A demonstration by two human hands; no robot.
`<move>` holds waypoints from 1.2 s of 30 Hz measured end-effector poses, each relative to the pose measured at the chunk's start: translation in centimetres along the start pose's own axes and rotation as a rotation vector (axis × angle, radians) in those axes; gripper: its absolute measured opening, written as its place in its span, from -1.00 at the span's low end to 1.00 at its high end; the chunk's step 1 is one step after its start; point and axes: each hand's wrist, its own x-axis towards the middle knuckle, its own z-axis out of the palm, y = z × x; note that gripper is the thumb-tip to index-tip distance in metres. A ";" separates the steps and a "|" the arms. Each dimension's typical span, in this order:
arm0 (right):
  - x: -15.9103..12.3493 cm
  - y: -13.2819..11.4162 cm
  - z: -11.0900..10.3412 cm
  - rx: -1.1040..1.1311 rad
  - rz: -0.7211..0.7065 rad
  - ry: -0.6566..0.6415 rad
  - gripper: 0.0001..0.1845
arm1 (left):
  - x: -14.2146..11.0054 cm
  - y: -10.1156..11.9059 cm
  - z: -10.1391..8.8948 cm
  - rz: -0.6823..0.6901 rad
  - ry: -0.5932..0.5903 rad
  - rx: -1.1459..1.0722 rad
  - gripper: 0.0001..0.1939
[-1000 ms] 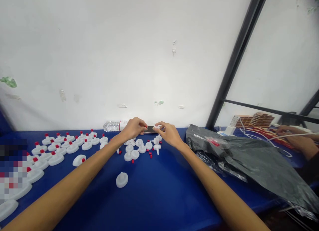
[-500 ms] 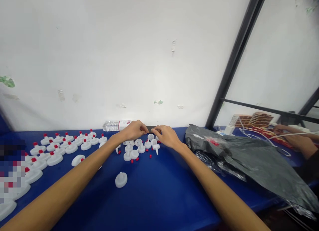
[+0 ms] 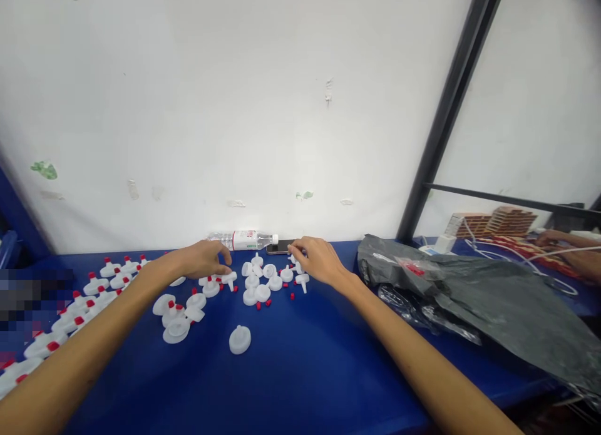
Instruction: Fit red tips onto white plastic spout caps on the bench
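Observation:
My left hand [image 3: 206,258] is over the loose caps left of the middle, with its thumb and forefinger apart. Just below its thumb lies a white nozzle cap [image 3: 229,278]. My right hand [image 3: 317,258] reaches to the right end of a dark phone [image 3: 278,248] lying by the wall, its fingertips bent together; what is between them is hidden. White nozzle caps [image 3: 261,293] and small red tips [image 3: 268,303] are scattered between my hands. A single white cap without a red tip [image 3: 240,339] sits nearer to me.
White caps with red tips [image 3: 96,285] stand in a group at the left, partly behind my left arm. A clear water bottle [image 3: 244,240] lies along the wall. On the right is a grey plastic bag [image 3: 451,291]; beyond the black frame [image 3: 436,134] another person's hand [image 3: 554,238] shows.
My left hand has moved left, away from the phone, to the caps. My right hand stays near the phone's right end. The view has shifted slightly to the left.

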 end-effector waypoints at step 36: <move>-0.3 -1.3 -0.4 -0.042 -0.025 -0.098 -0.67 | -1.2 -3.5 0.6 0.065 -0.059 -0.201 -0.79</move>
